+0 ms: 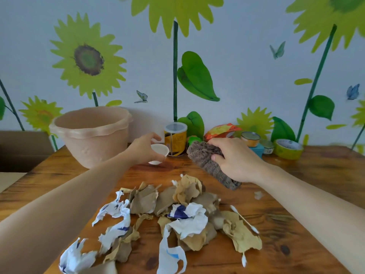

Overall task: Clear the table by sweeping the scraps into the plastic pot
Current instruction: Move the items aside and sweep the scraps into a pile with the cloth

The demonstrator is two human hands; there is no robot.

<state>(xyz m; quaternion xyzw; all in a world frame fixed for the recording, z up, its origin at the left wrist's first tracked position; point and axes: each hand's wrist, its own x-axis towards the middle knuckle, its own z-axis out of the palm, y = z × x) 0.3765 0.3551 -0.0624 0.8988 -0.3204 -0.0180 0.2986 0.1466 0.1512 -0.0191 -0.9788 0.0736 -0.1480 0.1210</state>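
Note:
A heap of crumpled brown and white paper scraps lies on the wooden table in front of me, with cotton swabs at its right side. The pale pink plastic pot stands upright at the back left. My left hand grips a small white cup just right of the pot. My right hand holds a fluffy grey-brown cloth above the table, behind the heap.
A yellow can with a clear lid, a red-orange snack bag, small tins and a roll of tape stand along the wall at the back. A cardboard box sits off the table's left edge.

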